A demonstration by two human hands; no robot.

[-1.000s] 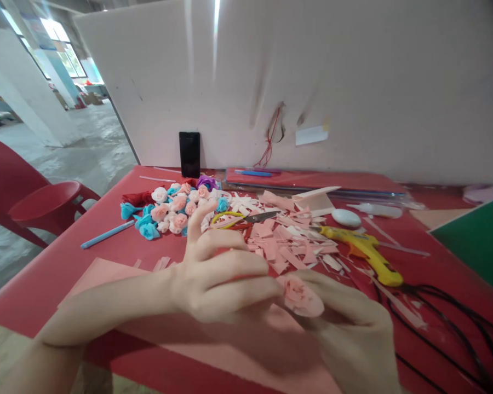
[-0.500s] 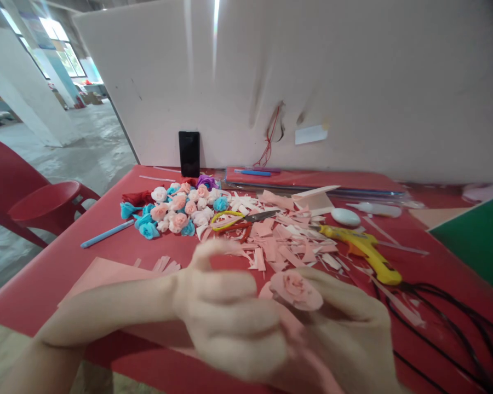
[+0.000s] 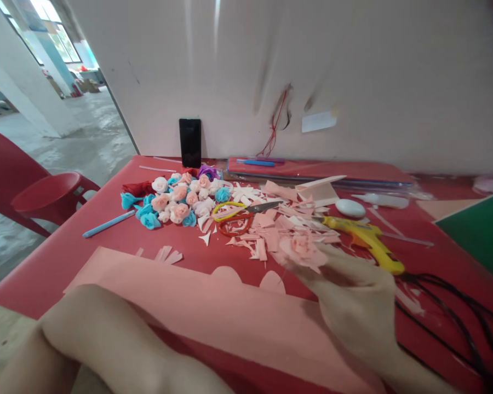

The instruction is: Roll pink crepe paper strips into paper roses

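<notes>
My right hand [image 3: 353, 290] is closed around the underside of a pink paper rose [image 3: 304, 250], holding it face up over the right part of the table. Below and left of it lies a long pink paper strip [image 3: 213, 309]. Rounded petal-shaped pink pieces [image 3: 272, 282] show along its upper edge. Only my left forearm [image 3: 107, 328] shows, crossing the lower left; the hand itself is out of the frame at the bottom. Pink and white paper scraps [image 3: 267, 219] are heaped behind the rose, with scissors [image 3: 234, 216] on them.
Finished paper flowers [image 3: 176, 200] cluster at centre left beside a blue pen [image 3: 109, 223]. A yellow glue gun [image 3: 370, 243] and its black cable [image 3: 443, 306] lie at right, near a white oval object [image 3: 350, 208]. A phone [image 3: 190, 143] leans on the partition; a red chair [image 3: 45, 191] stands left.
My left hand has dropped away from the rose and out of view at the bottom. My right hand has moved the rose upward, away from me. The pink strip is now uncovered.
</notes>
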